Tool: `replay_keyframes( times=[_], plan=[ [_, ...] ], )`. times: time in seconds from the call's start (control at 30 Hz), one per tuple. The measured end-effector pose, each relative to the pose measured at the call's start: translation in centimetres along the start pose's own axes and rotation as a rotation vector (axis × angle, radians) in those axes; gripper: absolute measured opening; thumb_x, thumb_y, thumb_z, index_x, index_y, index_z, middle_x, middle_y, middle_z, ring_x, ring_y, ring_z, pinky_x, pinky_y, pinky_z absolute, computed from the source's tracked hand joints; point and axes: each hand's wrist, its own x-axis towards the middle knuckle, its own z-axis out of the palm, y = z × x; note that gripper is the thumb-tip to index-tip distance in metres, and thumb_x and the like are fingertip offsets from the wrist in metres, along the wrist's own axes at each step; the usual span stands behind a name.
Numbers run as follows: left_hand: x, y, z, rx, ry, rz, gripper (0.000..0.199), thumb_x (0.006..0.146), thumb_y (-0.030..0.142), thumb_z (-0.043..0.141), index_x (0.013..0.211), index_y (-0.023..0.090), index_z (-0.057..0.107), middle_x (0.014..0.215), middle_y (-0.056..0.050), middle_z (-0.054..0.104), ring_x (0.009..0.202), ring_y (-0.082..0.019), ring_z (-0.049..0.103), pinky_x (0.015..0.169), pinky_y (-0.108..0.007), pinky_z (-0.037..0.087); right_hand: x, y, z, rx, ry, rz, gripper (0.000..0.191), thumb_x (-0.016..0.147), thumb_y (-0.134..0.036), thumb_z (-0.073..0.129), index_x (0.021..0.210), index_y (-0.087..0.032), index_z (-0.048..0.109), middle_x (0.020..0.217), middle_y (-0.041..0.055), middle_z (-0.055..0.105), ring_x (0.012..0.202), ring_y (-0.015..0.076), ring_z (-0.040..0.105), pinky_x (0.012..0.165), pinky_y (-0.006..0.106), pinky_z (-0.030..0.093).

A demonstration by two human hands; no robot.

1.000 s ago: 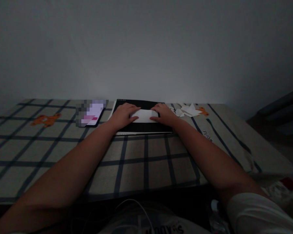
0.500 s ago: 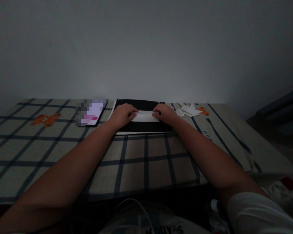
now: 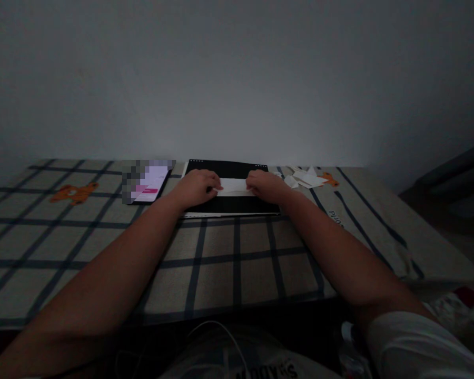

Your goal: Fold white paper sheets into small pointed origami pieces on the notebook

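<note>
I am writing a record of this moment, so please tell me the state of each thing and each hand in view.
Left hand: fingers curled at the paper's left end.
Right hand: fingers curled at its right end.
Paper: held at both ends.
Black sheet: lying flat.
Phone: screen lit, partly pixelated.
Scraps: loose, overlapping.
Cloth: spread out.
Bottle: too dim to tell.

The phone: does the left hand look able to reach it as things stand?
Probably yes: nothing visible stands between the left hand and the phone, though that hand holds the white paper.
</note>
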Motion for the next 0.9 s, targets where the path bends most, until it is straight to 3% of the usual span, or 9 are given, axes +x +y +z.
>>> replay_keyframes(
  times=[0.17, 0.4, 0.63, 0.77, 0.9],
  plan=[
    [-0.3, 0.8, -0.6, 0.015, -0.024, -0.007, 0.029, 0.08, 0.034, 0.061, 0.101, 0.021, 0.077, 0.114, -0.006, 0.071, 0.103, -0.024, 0.066, 0.096, -0.041, 0.048, -0.5, -0.3, -1.0, 0.063, -0.031, 0.005, 0.02, 0.085, -0.011, 0.054, 0.098, -0.016, 0.068, 0.106, 0.0099, 0.066, 0.099, 0.0221, 0.058, 0.078, 0.031, 0.04],
    [-0.2, 0.4, -0.6, 0.04, -0.06, 0.027, 0.029, 0.087, 0.036, 0.058, 0.105, 0.022, 0.075, 0.118, -0.006, 0.071, 0.108, -0.023, 0.063, 0.098, -0.039, 0.044, -0.8, 0.0, -1.1, 0.153, -0.015, -0.022, 0.023, 0.086, -0.035, 0.066, 0.099, -0.015, 0.069, 0.105, 0.0107, 0.067, 0.097, 0.0225, 0.058, 0.08, 0.031, 0.041],
    [0.0, 0.3, -0.5, 0.144, -0.049, 0.016, 0.042, 0.095, 0.031, 0.05, 0.134, 0.022, 0.062, 0.128, -0.009, 0.065, 0.115, -0.025, 0.058, 0.098, -0.039, 0.044, -0.6, 0.4, -0.4, 0.25, 0.044, -0.014, 0.026, 0.085, -0.032, 0.068, 0.105, -0.014, 0.069, 0.103, 0.01, 0.067, 0.092, 0.0202, 0.058, 0.078, 0.03, 0.04],
    [0.0, 0.3, -0.2, 0.217, -0.038, 0.042, 0.036, 0.097, 0.028, 0.048, 0.127, 0.025, 0.068, 0.124, -0.008, 0.065, 0.111, -0.025, 0.057, 0.092, -0.038, 0.044, -0.5, 0.6, 0.1, 0.319, 0.065, -0.021, 0.031, 0.084, -0.03, 0.07, 0.11, -0.014, 0.068, 0.101, 0.0093, 0.066, 0.087, 0.0185, 0.057, 0.076, 0.029, 0.041],
    [0.0, 0.7, -0.2, 0.299, -0.007, 0.018, 0.031, 0.097, 0.028, 0.05, 0.118, 0.029, 0.072, 0.122, -0.008, 0.064, 0.111, -0.027, 0.055, 0.087, -0.038, 0.043, -0.4, 0.4, 0.0, 0.333, 0.054, -0.027, 0.025, 0.083, -0.03, 0.071, 0.101, -0.013, 0.071, 0.094, 0.009, 0.067, 0.085, 0.0181, 0.057, 0.074, 0.028, 0.04]
  ],
)
